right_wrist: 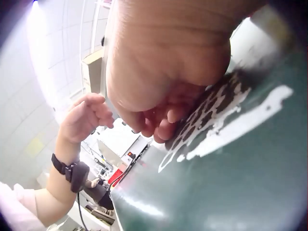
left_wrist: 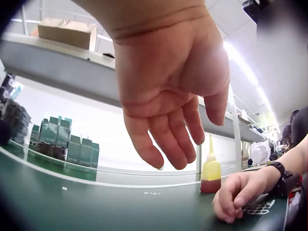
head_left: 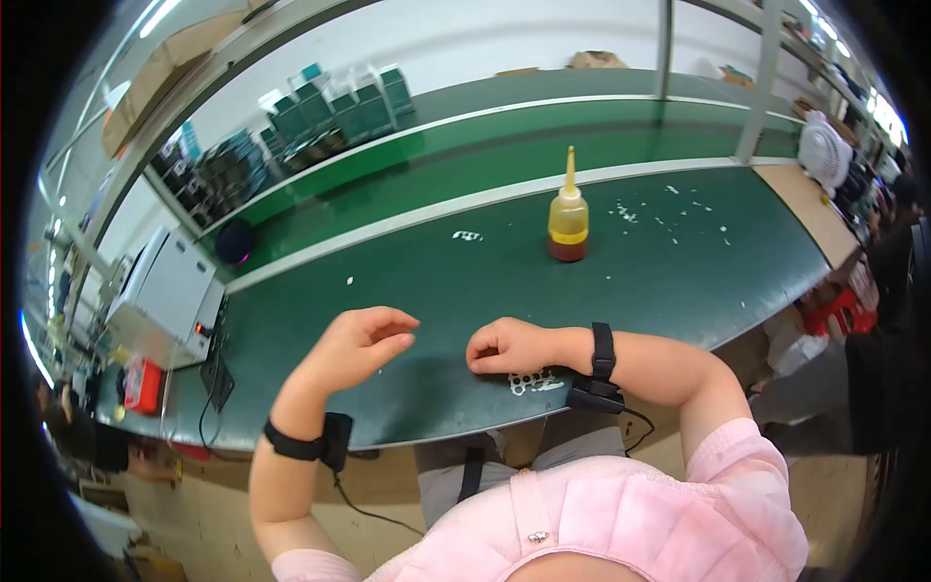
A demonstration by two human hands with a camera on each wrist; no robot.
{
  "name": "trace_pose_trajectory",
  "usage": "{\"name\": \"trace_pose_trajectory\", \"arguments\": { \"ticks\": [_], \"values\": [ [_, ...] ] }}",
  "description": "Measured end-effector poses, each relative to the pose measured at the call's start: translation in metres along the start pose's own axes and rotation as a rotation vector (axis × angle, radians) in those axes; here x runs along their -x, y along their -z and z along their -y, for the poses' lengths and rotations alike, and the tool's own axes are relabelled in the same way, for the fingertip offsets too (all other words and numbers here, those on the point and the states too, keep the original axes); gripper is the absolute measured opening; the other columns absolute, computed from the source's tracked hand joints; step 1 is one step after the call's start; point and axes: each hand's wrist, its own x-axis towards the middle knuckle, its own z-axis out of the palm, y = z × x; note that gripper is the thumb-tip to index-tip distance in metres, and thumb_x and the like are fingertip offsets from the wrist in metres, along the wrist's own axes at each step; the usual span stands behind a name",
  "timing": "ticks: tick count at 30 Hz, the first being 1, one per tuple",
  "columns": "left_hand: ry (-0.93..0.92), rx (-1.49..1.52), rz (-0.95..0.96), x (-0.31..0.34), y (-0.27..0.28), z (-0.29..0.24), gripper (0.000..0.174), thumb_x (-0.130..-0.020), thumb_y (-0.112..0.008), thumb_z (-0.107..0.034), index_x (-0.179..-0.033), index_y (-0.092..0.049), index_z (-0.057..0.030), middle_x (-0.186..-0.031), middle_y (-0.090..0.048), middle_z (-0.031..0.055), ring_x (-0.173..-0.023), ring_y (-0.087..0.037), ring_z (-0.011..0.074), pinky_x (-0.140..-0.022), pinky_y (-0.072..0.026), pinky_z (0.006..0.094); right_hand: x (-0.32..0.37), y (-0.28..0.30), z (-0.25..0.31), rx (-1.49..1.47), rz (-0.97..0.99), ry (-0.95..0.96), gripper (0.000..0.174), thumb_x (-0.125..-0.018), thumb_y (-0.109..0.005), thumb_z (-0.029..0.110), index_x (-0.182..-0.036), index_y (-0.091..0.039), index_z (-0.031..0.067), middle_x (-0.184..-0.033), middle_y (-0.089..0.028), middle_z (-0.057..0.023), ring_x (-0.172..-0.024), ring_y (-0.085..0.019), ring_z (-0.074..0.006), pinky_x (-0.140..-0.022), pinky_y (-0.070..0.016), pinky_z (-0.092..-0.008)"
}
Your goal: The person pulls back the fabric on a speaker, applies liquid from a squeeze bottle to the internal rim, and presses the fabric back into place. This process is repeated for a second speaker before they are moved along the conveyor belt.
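Note:
My left hand [head_left: 354,347] is raised above the green table [head_left: 291,330], palm down, fingers loosely bent and holding nothing; the left wrist view shows its fingers [left_wrist: 168,139] hanging apart. To its right, my right hand [head_left: 514,346] rests on the tabletop, fingers loosely curled with no object visible in them. A white lattice-like patch [head_left: 531,382] lies beside and partly beneath that hand, and in the right wrist view a solid white strip [right_wrist: 240,126] runs alongside the lattice. Beyond both hands stands an upright bottle [head_left: 568,228] with a yellow nozzle and reddish liquid.
White flecks [head_left: 626,211] are scattered right of the bottle. Green boxes [head_left: 335,112] stand on the back shelf at left. A grey-white machine [head_left: 170,296] sits at the table's left end, near a red container [head_left: 144,386]. A white fan [head_left: 824,150] is at far right.

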Motion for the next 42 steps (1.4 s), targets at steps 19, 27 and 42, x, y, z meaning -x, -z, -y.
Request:
{"name": "trace_pose_trajectory", "arguments": {
  "ticks": [19, 27, 42],
  "values": [
    [0.130, 0.632, -0.039, -0.108, -0.033, 0.106, 0.023, -0.088, -0.058, -0.018, -0.104, -0.058, -0.0009, -0.088, -0.063, 0.0093, -0.075, -0.060, 0.0130, -0.067, -0.0509, 0.0252, 0.004, 0.032, 0.001, -0.555, -0.189, -0.436, 0.017, -0.090, -0.053, 0.017, -0.088, -0.061, 0.0020, -0.083, -0.065, -0.0065, -0.069, -0.058, -0.0099, -0.061, -0.0461, -0.0225],
    [0.105, 0.649, -0.023, -0.111, -0.034, 0.109, 0.019, -0.088, -0.057, -0.015, -0.101, -0.058, -0.0014, -0.086, -0.062, 0.0068, -0.076, -0.059, 0.0119, -0.065, -0.0501, 0.0235, 0.007, 0.028, 0.006, -0.551, -0.256, -0.474, 0.014, -0.089, -0.055, 0.013, -0.087, -0.062, 0.0015, -0.083, -0.065, -0.0079, -0.069, -0.059, -0.0101, -0.063, -0.0470, -0.0216],
    [0.072, 0.592, -0.004, -0.109, -0.035, 0.107, 0.019, -0.088, -0.056, -0.013, -0.103, -0.057, -0.0006, -0.087, -0.061, 0.0057, -0.078, -0.058, 0.0114, -0.067, -0.0503, 0.0240, 0.006, 0.028, 0.003, -0.453, -0.381, -0.454, 0.011, -0.088, -0.056, 0.011, -0.087, -0.062, 0.0021, -0.079, -0.065, -0.0055, -0.066, -0.058, -0.0086, -0.059, -0.0454, -0.0198]
  ]
}}
